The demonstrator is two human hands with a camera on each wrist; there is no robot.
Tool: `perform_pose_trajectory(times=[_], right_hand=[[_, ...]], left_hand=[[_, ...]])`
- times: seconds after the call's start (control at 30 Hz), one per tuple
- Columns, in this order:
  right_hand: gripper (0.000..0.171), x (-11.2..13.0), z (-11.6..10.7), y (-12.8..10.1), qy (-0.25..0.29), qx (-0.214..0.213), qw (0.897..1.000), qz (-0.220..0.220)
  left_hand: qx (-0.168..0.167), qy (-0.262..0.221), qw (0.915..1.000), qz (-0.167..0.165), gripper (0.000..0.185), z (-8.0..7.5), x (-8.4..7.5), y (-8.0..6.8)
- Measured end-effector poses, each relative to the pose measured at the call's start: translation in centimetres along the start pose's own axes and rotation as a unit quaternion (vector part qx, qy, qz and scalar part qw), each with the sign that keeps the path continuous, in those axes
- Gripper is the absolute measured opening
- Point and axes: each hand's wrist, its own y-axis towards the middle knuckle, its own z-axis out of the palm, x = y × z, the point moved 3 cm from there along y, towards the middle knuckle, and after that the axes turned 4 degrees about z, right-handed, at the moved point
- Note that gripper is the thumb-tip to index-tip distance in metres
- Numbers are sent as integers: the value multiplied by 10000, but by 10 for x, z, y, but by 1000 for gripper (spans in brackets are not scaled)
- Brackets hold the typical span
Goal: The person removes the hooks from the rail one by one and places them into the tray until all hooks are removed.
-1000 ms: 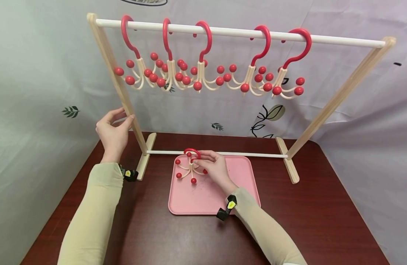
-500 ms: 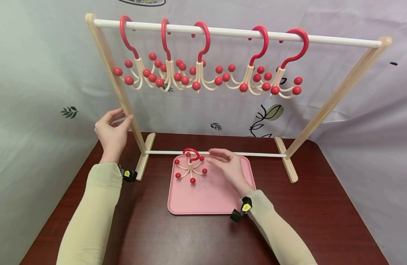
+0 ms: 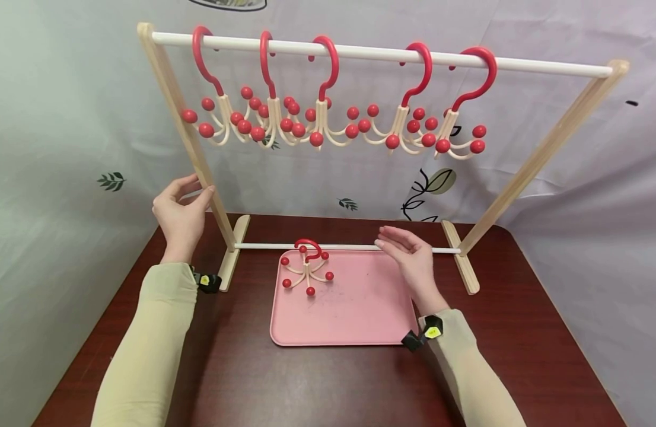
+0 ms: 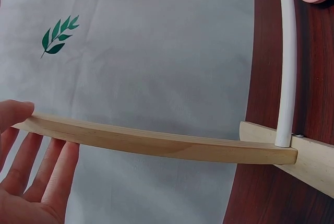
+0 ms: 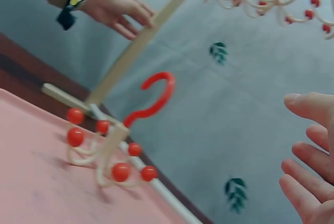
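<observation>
A wooden rack (image 3: 173,101) stands on the dark red table (image 3: 520,356), and everything here is placed against it. The left hand (image 3: 180,214) is at the rack's left post, thumb on one side of the wood and fingers on the other, mostly straight and loose; the left wrist view shows the thumb tip touching the post's edge with the fingers (image 4: 31,166) spread beneath it, so this grip is relaxed rather than clamped.

The right hand (image 3: 410,261) hovers in front of the rack's lower white crossbar (image 3: 360,247), toward the right foot. Its fingers are extended and slightly parted, holding nothing; the right wrist view shows them free in the air (image 5: 308,156).

A multi-armed hook (image 3: 308,267), with a red hook top, cream arms and red ball tips, stands upright on the pink tray (image 3: 360,320) that lies just in front of the lower crossbar. The hook sits at the tray's back left part, close to the crossbar and well apart from the right hand.

Five matching hooks (image 3: 328,89) hang from the rack's upper white rail (image 3: 547,64), three bunched toward the left post and two nearer the middle-right.
</observation>
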Motion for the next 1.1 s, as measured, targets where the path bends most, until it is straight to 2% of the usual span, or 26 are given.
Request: perform_pose_trajectory(times=[0.27,0.67,0.87,1.1], right_hand=[[39,30,-24,4,463,-340,9972,-486],[41,85,-53,6,769,-797,9862,-1230],[43,110,-66,8,1175,-1134,9745,-1540],[46,138,-80,11,1619,-1614,9555,-1866]], left_hand=[[21,15,10000,25,32,-1,0,0],[50,-16,10000,-3,35,0,2,2],[80,-92,9999,43,34,0,2,2],[103,-59,9999,57,33,-1,1,1]])
